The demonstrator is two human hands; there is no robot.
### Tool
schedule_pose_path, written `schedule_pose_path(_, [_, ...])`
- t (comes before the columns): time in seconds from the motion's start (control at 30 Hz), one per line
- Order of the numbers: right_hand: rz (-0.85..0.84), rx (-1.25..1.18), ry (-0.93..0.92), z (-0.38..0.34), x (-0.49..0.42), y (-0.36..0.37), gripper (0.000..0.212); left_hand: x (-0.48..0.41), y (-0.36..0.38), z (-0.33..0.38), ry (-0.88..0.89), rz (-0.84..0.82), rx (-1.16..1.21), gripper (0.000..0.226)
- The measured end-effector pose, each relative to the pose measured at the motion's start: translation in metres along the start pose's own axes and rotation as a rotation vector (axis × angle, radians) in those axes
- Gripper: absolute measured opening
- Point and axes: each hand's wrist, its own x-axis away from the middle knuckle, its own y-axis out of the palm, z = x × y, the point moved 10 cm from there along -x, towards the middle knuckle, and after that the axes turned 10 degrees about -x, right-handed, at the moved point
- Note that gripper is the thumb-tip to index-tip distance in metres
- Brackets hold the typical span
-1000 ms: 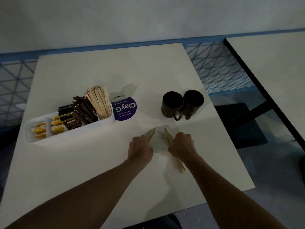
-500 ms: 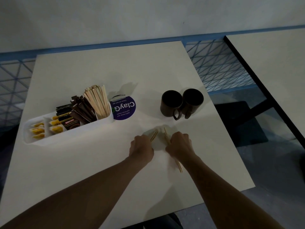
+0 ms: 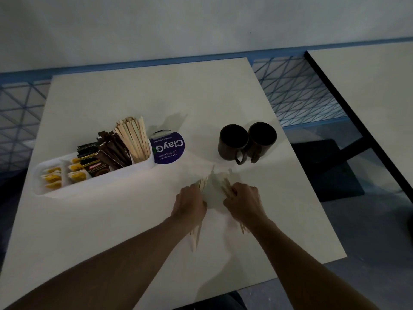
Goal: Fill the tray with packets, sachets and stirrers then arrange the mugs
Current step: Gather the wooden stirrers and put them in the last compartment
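A long white tray (image 3: 93,186) lies at the table's left, holding yellow sachets (image 3: 52,176), dark coffee packets (image 3: 96,163) and a bunch of upright wooden stirrers (image 3: 134,139). Two dark mugs (image 3: 245,140) stand side by side at the right, handles toward me. In front of them, my left hand (image 3: 190,205) is closed on a bundle of wooden stirrers (image 3: 196,233) and my right hand (image 3: 243,202) is closed on another bundle of stirrers (image 3: 226,185). Both bundles rest low over the table, and the hands hide their middles.
A round purple ClayGo sticker (image 3: 168,147) sits on the white table (image 3: 134,97) beside the tray's right end. A second table (image 3: 380,90) stands at the right across a gap. Blue mesh railing (image 3: 297,90) runs behind.
The two hands have drawn slightly apart, each with its own share of stirrers. The left bundle now sticks out behind my left hand toward me.
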Motion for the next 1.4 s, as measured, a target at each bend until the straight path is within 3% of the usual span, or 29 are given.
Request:
schedule_pose_path(0.27, [-0.039, -0.039, 0.033, 0.004, -0.007, -0.006, 0.029, -0.014, -0.002, -0.013, -0.035, -0.089, 0.035, 0.045])
schedule_pose_path(0.5, [-0.051, -0.026, 0.037, 0.002, -0.005, -0.007, 0.026, -0.014, -0.015, -0.018, -0.072, -0.138, 0.083, 0.032])
schedule_pose_path(0.73, [-0.019, 0.128, 0.055, 0.004, 0.002, -0.009, 0.007, -0.006, -0.018, -0.022, -0.084, -0.128, 0.082, 0.032])
schedule_pose_path(0.9, [0.042, 0.164, 0.100, 0.005, 0.013, -0.016, 0.013, 0.005, -0.006, -0.028, -0.079, -0.146, 0.071, 0.032])
schedule_pose_path(1.1, [0.074, 0.221, 0.095, 0.003, 0.016, -0.014, 0.006, 0.020, 0.007, -0.030, -0.080, -0.128, -0.040, 0.041])
schedule_pose_path(1.4, [0.039, 0.279, 0.085, -0.006, 0.014, -0.006, 0.009, 0.022, 0.001, -0.033, -0.129, -0.042, -0.154, 0.034])
